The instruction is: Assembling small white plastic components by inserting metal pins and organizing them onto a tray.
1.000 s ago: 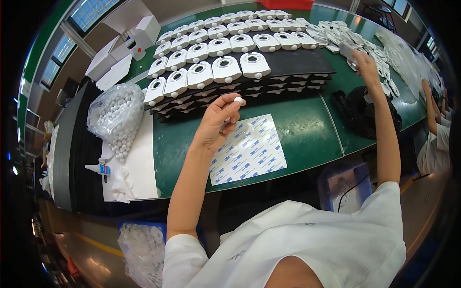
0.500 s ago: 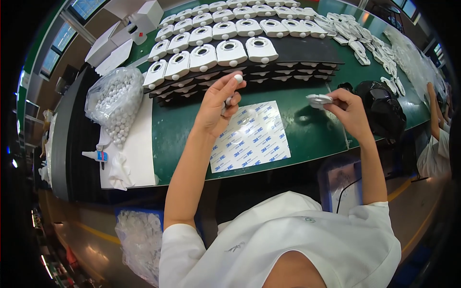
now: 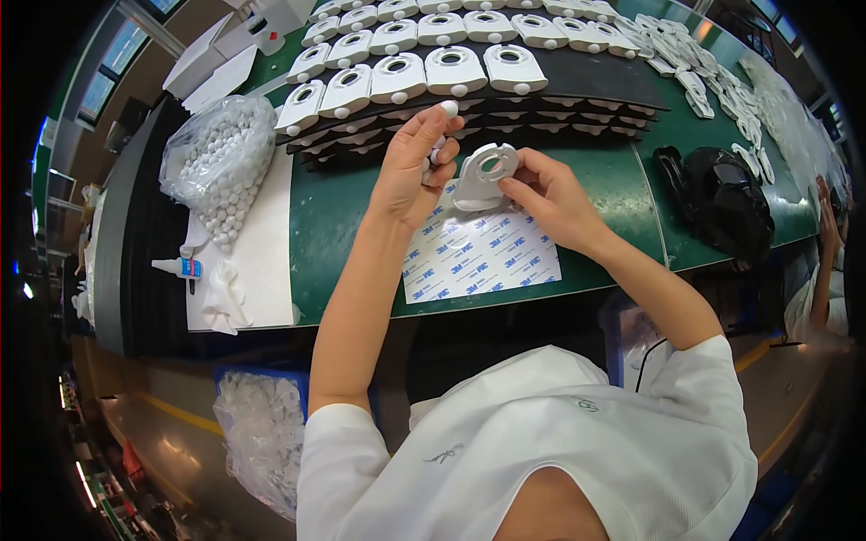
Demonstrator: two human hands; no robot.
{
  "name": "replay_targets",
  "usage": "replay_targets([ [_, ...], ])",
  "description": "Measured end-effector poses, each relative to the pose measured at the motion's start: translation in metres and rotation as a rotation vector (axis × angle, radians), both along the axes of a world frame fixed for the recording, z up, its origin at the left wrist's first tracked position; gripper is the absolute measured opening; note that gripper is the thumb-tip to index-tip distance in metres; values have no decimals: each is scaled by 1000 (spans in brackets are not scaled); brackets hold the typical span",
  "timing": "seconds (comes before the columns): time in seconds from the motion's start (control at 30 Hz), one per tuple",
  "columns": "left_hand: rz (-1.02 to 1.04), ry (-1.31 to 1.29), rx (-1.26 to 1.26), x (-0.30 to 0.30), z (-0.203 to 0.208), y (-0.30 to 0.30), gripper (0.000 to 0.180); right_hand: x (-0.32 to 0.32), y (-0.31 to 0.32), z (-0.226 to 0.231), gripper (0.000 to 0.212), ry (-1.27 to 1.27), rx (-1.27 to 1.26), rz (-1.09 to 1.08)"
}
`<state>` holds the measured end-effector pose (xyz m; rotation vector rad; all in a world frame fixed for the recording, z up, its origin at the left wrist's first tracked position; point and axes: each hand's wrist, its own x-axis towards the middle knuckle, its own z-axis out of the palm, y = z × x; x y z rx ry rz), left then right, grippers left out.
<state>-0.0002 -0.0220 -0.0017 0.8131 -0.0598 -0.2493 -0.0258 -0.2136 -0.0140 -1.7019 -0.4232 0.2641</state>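
Head; L fingers (image 3: 428, 130) hold balls (image 3: 449, 108); R fingers (image 3: 534, 164) hold wht pc (image 3: 474, 187); blue-lettered sheet (image 3: 487, 257)

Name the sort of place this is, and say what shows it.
Probably a factory workshop: rows of matching white parts on stacked black boards, a bag of white balls, and another person beside the green table.

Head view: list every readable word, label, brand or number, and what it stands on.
White sheet: repeated blue lettering, readable, not copied here.
Small blue-labelled bottle: too small to read.
White shirt: two marks, too small to read.
Red-labelled bottle: too small to read.
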Motion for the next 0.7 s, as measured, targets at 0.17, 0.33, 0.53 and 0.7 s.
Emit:
replay_targets([
  [0.17,-5,4,13,1,4,-1,24,-2,2,-4,14,-138,-115,-4],
  [0.33,-10,-33,26,1,4,-2,30,1,2,-6,13,-139,-53,-48],
  [0.53,7,-46,41,2,1,-3,26,-2,1,-7,13,-204,-116,-58],
  [0.7,6,-8,52,0,3,-2,24,-7,6,-3,15,-430,-283,-22],
])
